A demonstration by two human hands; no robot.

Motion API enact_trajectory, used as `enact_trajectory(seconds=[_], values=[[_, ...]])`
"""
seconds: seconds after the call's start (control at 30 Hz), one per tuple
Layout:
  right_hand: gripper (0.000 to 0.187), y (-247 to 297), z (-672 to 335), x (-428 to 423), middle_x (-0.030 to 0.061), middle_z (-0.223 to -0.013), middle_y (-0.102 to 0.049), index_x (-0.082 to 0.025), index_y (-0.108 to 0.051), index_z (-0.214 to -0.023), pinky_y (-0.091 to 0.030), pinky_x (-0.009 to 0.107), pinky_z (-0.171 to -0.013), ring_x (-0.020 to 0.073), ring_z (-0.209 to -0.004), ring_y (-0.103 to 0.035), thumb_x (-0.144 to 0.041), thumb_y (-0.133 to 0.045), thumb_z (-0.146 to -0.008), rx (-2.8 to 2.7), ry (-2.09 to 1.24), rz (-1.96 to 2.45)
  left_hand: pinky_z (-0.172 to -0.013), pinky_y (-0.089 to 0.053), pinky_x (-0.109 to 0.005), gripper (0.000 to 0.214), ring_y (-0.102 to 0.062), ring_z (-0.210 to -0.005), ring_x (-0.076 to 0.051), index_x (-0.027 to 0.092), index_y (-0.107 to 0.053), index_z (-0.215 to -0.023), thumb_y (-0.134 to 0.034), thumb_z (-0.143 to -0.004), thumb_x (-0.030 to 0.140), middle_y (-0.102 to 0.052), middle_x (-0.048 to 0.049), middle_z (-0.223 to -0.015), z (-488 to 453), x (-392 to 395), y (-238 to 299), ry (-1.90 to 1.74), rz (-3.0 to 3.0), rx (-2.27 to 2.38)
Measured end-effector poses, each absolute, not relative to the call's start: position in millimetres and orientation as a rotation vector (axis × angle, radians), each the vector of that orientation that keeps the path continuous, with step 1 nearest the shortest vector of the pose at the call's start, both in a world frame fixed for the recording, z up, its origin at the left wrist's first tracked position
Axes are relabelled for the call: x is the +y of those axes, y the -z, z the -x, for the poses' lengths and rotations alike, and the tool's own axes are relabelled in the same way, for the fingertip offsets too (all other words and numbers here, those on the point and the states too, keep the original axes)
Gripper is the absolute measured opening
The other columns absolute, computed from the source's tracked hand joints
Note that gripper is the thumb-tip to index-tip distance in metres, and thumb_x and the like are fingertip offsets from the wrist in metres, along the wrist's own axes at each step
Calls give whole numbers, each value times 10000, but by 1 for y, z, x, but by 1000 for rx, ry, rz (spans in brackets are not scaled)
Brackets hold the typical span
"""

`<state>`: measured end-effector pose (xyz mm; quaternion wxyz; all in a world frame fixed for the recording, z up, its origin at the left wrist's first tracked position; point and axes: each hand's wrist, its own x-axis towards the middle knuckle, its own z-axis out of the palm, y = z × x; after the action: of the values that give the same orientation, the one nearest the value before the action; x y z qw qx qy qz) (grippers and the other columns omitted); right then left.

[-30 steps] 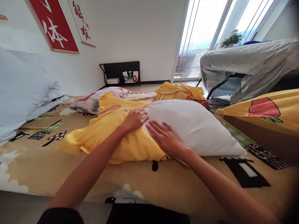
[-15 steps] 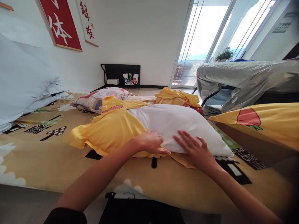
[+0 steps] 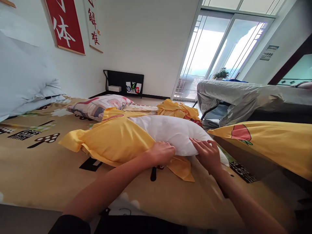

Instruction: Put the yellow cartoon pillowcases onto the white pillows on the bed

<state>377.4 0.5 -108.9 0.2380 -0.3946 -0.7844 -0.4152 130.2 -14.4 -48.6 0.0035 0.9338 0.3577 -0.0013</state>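
A white pillow (image 3: 168,130) lies on the bed, its left part inside a yellow pillowcase (image 3: 117,139). My left hand (image 3: 162,153) is closed on the pillowcase's open edge, where a loose yellow flap hangs down onto the sheet. To its right, my right hand (image 3: 207,152) grips the near side of the bare white pillow, fingers bent on top and the thumb hidden underneath. The pillow dents under these fingers. Its right end sticks out past my right hand.
A yellow pillow (image 3: 273,143) with a carrot print stands at the right. Behind lie a patterned pillow (image 3: 99,105) and a crumpled yellow cloth (image 3: 179,110). White pillows (image 3: 26,74) lean at the left. A plastic-covered table (image 3: 234,92) stands beyond the bed (image 3: 48,172).
My left hand has closed on the pillowcase edge. My right hand has gone from lying flat on the pillow to gripping its near side. The view has tilted and shifted.
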Motion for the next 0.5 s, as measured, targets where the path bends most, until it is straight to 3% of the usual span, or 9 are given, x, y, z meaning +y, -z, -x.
enact_trajectory(seconds=[0.2, 0.3, 0.5], values=[[418, 25, -333, -4, 39, -916, -736, -169, -647, -1075, -327, 349, -788, 172, -795, -614, -4, -466, -737, -2140, 1376, 914, -659, -484, -314, 143, -641, -779, -241, 133, -581, -881, -542, -749, 95, -676, -112, -842, -109, -17, 18, -403, -3030, 1078], [371, -5, -311, -1, 16, -845, -733, -182, -660, -1017, -322, 349, -781, 160, -726, -595, -5, -463, -758, -2083, 1458, 859, -618, -436, -290, 60, -592, -735, -200, 163, -538, -816, -490, -823, 127, -638, -71, -812, -95, -18, 6, -641, -2999, 991], [346, -31, -296, -9, 20, -839, -736, -185, -649, -1043, -351, 357, -773, 172, -754, -626, -18, -462, -804, -2104, 1488, 777, -685, -441, -275, 179, -541, -764, -163, 168, -533, -825, -396, -938, 189, -594, -56, -829, -74, -19, 7, -1019, -2803, 849]])
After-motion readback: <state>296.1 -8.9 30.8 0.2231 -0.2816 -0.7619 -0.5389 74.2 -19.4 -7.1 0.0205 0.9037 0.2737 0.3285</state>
